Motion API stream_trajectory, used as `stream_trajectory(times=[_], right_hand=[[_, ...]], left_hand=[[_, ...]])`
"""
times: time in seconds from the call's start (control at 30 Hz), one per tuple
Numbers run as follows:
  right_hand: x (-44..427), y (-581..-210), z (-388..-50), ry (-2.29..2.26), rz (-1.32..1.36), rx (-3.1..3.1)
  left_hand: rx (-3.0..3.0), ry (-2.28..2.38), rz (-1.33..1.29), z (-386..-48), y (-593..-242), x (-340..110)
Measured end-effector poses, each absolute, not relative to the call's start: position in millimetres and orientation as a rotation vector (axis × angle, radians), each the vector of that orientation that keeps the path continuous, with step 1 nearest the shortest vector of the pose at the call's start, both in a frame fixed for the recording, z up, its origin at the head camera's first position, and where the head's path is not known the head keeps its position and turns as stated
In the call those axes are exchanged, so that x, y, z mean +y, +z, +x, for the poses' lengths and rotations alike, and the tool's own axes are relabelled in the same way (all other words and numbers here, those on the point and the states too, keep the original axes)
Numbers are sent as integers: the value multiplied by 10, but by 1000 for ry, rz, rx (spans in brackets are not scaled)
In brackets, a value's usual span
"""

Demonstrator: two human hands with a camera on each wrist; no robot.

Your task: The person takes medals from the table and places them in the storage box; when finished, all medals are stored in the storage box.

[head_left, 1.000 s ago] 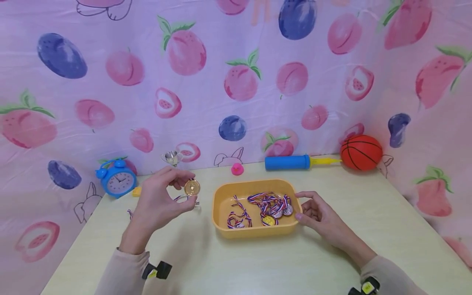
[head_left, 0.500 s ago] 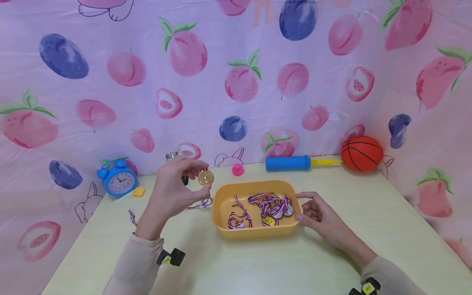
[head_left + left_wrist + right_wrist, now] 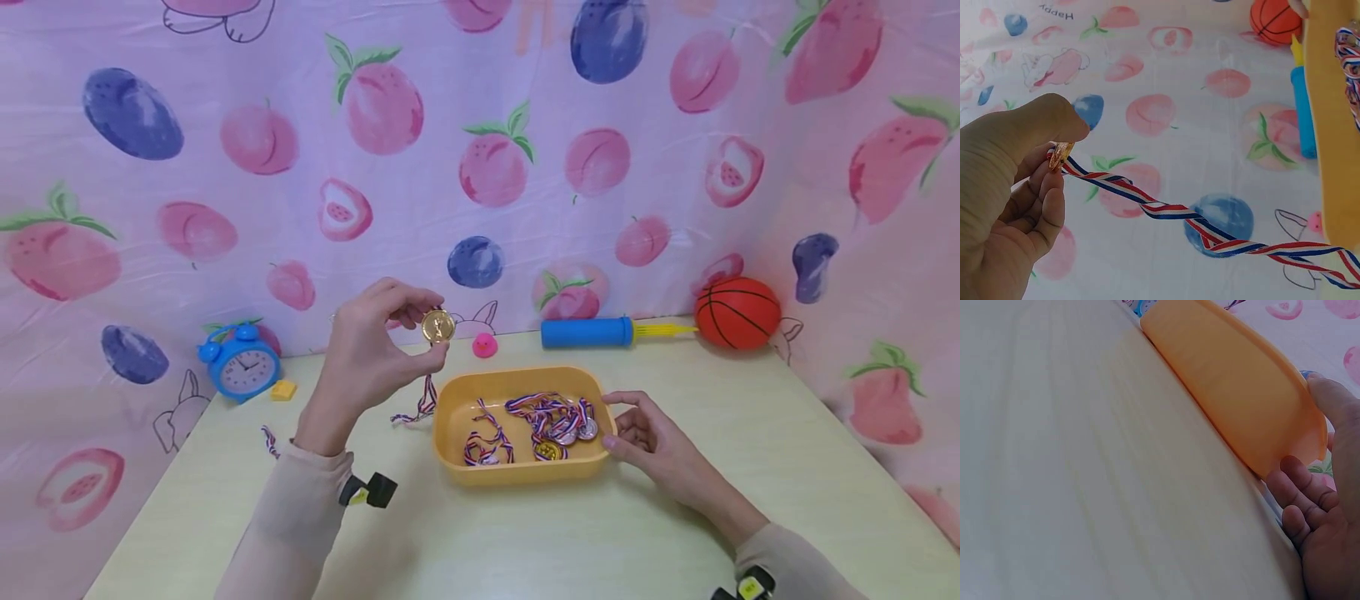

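Note:
My left hand pinches a gold medal between thumb and fingers, raised above the table left of the tray. From the medal hangs its red, white and blue ribbon; in the head view the lower end shows beside the tray's left edge. The yellow plastic tray holds several tangled medal ribbons, silver medals and a gold medal. At the tray's right end my right hand grips the side, thumb and fingers against the rim.
Along the back stand a blue alarm clock, a yellow block, a pink toy duck, a blue hand pump and a red basketball. A striped ribbon end lies on the table at left.
My left hand has moved right and up with the gold medal, and the ribbon now hangs below it. The silver trophy cup has become hidden behind that hand. The right hand and tray stay put.

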State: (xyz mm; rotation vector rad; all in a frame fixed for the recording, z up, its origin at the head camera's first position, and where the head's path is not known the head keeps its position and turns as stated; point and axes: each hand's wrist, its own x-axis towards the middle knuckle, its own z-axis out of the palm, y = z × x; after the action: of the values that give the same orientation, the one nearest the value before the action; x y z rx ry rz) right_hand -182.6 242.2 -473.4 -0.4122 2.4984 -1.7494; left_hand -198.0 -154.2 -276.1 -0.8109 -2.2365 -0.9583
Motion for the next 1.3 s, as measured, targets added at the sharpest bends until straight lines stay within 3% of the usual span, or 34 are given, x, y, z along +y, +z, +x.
stream_trajectory(times=[0.9, 1.3], right_hand=[[2434, -4743, -1822, -1763, -423, 2480], [2441, -4746, -1823, -1769, -449, 2474]], left_hand=[[-1909, -995, -1104, -2073, -2216, -914], [-2137, -1063, -1076, -2150, -2702, -852]])
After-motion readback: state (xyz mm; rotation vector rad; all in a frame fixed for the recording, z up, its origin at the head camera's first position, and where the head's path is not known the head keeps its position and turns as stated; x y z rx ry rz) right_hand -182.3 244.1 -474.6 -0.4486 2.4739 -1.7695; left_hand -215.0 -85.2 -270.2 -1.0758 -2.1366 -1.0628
